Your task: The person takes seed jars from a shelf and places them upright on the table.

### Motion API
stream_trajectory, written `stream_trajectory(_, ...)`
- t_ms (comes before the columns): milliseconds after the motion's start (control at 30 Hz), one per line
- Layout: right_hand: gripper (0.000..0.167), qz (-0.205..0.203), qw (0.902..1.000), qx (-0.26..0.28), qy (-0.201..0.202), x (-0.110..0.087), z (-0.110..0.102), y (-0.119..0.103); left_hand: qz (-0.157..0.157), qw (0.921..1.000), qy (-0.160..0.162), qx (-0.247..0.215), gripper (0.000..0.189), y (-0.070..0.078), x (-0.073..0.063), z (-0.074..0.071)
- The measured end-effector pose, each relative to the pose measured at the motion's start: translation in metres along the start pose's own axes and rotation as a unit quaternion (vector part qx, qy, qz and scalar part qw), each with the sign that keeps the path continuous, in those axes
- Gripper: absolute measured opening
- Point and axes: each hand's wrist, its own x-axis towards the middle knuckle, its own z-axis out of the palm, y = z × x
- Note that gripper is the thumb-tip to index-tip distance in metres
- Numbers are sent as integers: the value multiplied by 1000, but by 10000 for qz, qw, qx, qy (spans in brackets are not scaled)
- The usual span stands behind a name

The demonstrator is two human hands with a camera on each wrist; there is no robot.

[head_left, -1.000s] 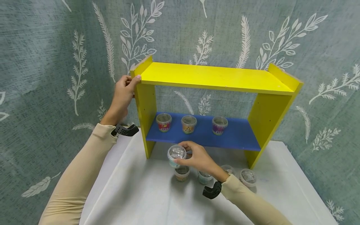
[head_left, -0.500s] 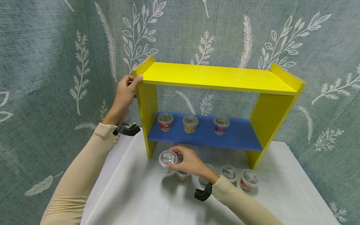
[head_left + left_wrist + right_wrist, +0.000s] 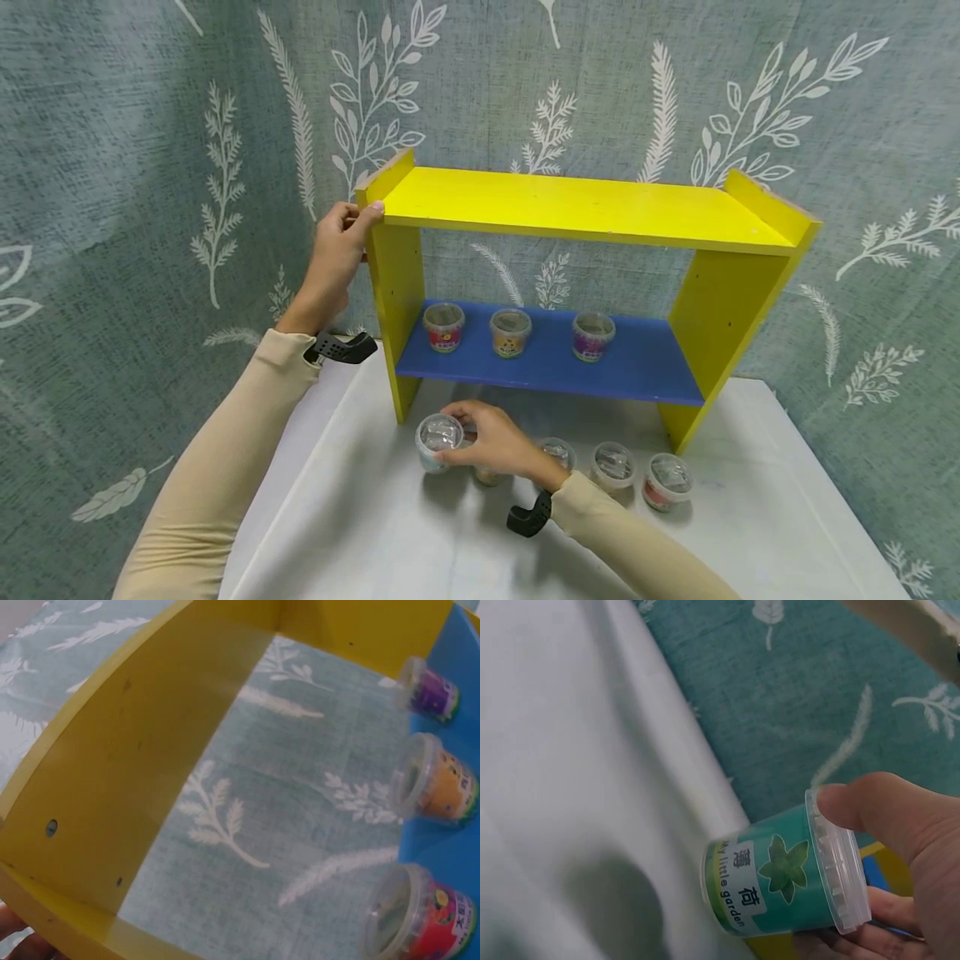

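My right hand [image 3: 491, 442] holds a small clear-lidded plastic cup [image 3: 438, 437], thumb and fingers at its rim, low in front of the shelf's left leg. In the right wrist view the cup [image 3: 769, 881] shows a teal label with a green leaf and "My little garden". My left hand [image 3: 333, 250] grips the upper left side of a yellow shelf unit [image 3: 585, 208]; only its fingertips show in the left wrist view. A lidded cup [image 3: 487, 477] with an orange-tinted label stands partly hidden behind my right hand.
On the blue board [image 3: 637, 367] stand a red cup [image 3: 444, 329], an orange cup [image 3: 511, 335] and a purple cup [image 3: 592, 337]. Three more lidded cups, including a red-labelled one [image 3: 666, 482], line the white-covered table [image 3: 390, 533] to the right. Patterned green cloth [image 3: 112, 208] hangs behind.
My right hand has carried the teal cup left and down towards the table, uncovering more of the cups on the right. The left hand keeps its grip on the shelf unit.
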Motion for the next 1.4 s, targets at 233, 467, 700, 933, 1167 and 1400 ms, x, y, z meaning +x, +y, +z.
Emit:
stream_trajectory(233,63,-274,9987,-419,58,7,5,6,5,10000,-6,-53,42,2,-1,-1)
stream_trajectory(467,61,-361,9952,-910,46,14,10,15,5,10000,-27,-90,42,2,0,-1)
stream_trajectory(700,61,-429,9912,-1248,15,17,15,18,3,10000,-15,-85,42,1,0,0)
stream_trajectory(933,58,-286,9900,-1377,-70,19,19,21,33,9999,-38,-104,41,1,0,1)
stream_trajectory(1167,58,-241,9900,-1390,-95,20,20,22,17,10000,-21,-86,42,0,0,1)
stream_trajectory(1400,61,-154,9882,-1516,-152,20,20,22,4,10000,-24,-66,42,0,-1,0)
